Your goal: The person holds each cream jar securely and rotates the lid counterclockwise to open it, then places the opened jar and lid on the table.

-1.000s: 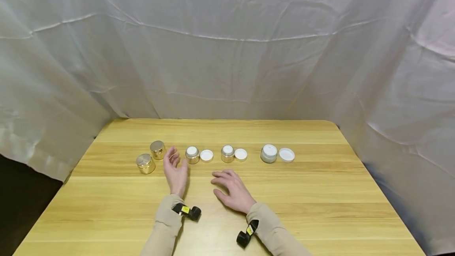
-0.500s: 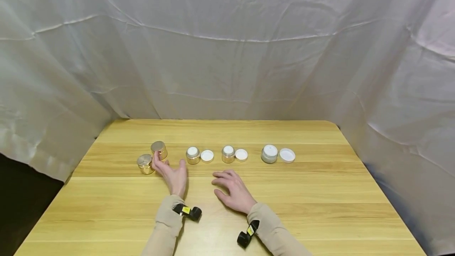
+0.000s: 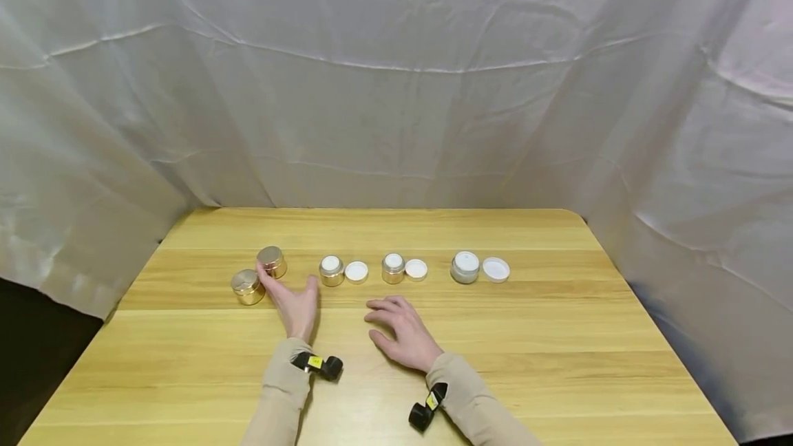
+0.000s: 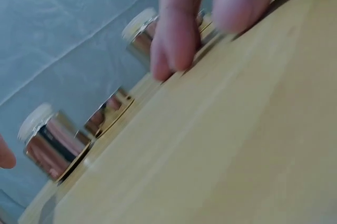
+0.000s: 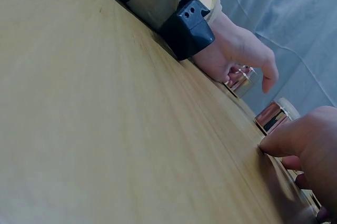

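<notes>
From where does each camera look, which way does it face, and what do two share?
Head: on the head, facing forward-down over the wooden table; left hand, right hand and beige sleeves show.
Left wrist: on that wrist, facing low across the table toward an open gold jar; right-hand fingers at top, probably the left thumb at left edge.
Right wrist: on that wrist, tilted, facing the left hand; right thumb at lower right.
Shared: head and right wrist both show the left hand's black wrist camera.
</notes>
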The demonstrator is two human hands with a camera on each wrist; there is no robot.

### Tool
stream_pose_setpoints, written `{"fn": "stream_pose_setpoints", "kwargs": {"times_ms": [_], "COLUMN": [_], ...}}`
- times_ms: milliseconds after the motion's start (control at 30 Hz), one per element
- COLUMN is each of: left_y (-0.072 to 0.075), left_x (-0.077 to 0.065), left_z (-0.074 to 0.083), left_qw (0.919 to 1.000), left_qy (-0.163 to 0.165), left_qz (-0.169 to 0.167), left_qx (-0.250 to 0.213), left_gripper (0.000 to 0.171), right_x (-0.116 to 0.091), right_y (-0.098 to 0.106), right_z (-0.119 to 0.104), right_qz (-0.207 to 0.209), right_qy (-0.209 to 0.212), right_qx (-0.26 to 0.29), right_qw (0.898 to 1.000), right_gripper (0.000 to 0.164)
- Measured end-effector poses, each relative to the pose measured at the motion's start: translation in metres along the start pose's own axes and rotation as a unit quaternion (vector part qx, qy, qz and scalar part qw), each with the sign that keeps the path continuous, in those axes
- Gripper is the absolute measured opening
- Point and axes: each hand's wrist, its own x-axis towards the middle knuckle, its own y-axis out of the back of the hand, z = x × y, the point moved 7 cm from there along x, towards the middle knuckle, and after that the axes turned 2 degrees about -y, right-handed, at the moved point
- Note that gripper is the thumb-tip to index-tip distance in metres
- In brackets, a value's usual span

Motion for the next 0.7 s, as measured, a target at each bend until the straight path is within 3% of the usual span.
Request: {"fn": "stream_pose_setpoints", "kwargs": {"times_ms": [367, 700], "left_y": [0.007, 0.004], "left_x": [0.023, 0.044], "left_z": [-0.006, -0.003], "left_qw": [0.9967, 0.9925], "left_qy": [-0.006, -0.034], "left_qz": [0.01, 0.05], "left_qx": [0.081, 0.106], "left_gripper": [0.097, 0.081], "right_x": [0.0, 0.0], "right_y": [0.0, 0.001], "right_z": [-0.001, -0.001], "right_qz": [-0.003, 0.001], "right_qy": [0.002, 0.004], "right_qx": [0.002, 0.002], "right_qw": [1.0, 1.0], "right_gripper": [0.03, 0.028]}}
